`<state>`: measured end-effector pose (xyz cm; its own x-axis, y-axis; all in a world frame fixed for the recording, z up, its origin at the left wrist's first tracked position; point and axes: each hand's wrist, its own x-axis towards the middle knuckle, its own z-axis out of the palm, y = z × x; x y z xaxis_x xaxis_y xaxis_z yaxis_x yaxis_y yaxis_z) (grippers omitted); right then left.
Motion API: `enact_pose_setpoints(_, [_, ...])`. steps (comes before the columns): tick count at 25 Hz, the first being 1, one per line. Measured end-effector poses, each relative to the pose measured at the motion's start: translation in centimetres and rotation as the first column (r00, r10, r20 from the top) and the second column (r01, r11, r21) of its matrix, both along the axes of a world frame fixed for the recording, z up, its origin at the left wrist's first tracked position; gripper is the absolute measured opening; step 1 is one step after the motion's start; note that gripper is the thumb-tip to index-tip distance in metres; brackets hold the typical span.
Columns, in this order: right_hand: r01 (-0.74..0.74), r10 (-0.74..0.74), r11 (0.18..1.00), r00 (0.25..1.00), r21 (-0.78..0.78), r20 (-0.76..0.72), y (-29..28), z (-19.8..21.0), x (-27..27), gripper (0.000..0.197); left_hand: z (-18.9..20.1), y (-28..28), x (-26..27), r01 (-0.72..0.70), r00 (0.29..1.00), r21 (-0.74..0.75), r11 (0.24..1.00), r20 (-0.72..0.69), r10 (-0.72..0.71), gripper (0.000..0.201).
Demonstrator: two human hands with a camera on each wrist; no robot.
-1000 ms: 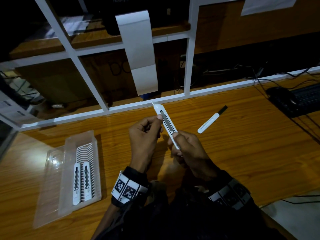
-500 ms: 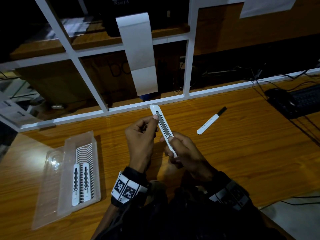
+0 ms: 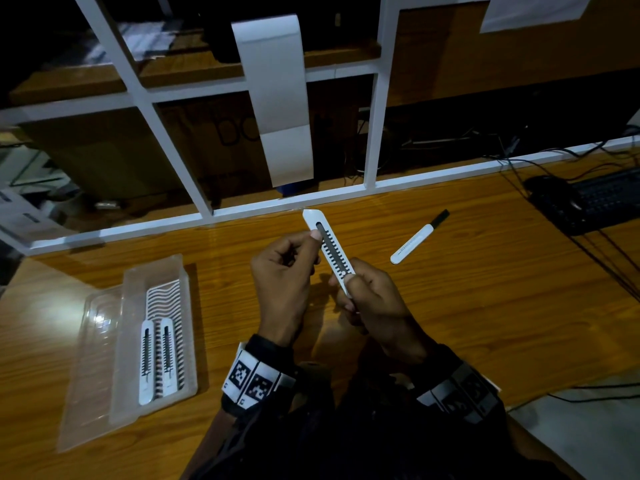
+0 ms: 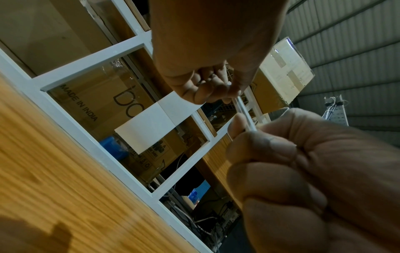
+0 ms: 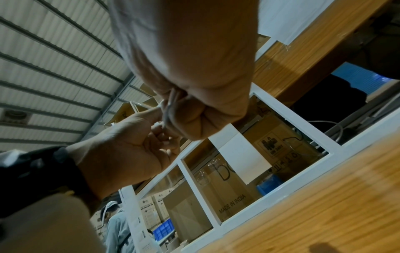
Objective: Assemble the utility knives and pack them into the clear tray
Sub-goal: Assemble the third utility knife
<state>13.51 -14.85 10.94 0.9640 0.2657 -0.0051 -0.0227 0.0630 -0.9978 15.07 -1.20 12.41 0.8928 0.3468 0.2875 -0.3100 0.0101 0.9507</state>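
Observation:
I hold a white utility knife (image 3: 329, 247) with a toothed slot above the wooden table (image 3: 485, 323), its tip pointing away from me. My right hand (image 3: 367, 296) grips the near end in a fist. My left hand (image 3: 294, 261) pinches its side near the slot's top with thumb and fingers. The knife (image 4: 243, 113) shows edge-on in the left wrist view. A clear tray (image 3: 131, 341) at the left holds two white knives (image 3: 156, 358) side by side. Another white piece with a black end (image 3: 419, 237) lies on the table to the right.
A white-framed glass partition (image 3: 277, 206) runs along the table's far edge, with cardboard boxes behind it. A black keyboard and mouse (image 3: 588, 199) with cables sit at the far right. A white sheet (image 3: 588, 438) lies at the near right corner.
The knife's blade tip, out at the far end a second ago, no longer shows. My left thumb slid slightly nearer along the slot. Both hands stayed where they were.

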Motion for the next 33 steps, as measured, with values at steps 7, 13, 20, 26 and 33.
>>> enact_pose_setpoints(7, [-0.056,0.057,0.998,0.998,0.010,-0.029,0.9,-0.2,-1.3,0.028,0.0,0.6,-0.2,-0.016,1.000,0.007,1.000,-0.017,0.016,0.012])
enact_pose_setpoints(13, [-0.089,0.089,0.996,0.992,0.010,-0.085,0.9,-0.1,-2.3,0.034,-0.5,0.6,-1.1,-0.002,0.998,-0.042,0.999,-0.066,0.000,0.013])
enact_pose_setpoints(20, [-0.062,0.063,0.998,0.997,0.005,-0.051,0.8,-0.1,-3.3,0.035,-0.7,0.5,-2.0,0.023,1.000,-0.082,0.996,-0.015,-0.024,0.018])
enact_pose_setpoints(26, [0.035,-0.034,0.996,0.999,-0.078,0.015,1.4,-0.9,-4.1,0.036,-1.2,1.2,-2.3,0.000,1.000,-0.132,0.991,-0.019,-0.003,0.023])
enact_pose_setpoints(33, [0.003,-0.005,1.000,0.998,-0.020,-0.065,1.3,-0.9,-5.3,0.035,-1.6,2.0,-3.0,0.030,0.999,-0.144,0.989,-0.007,-0.032,0.038])
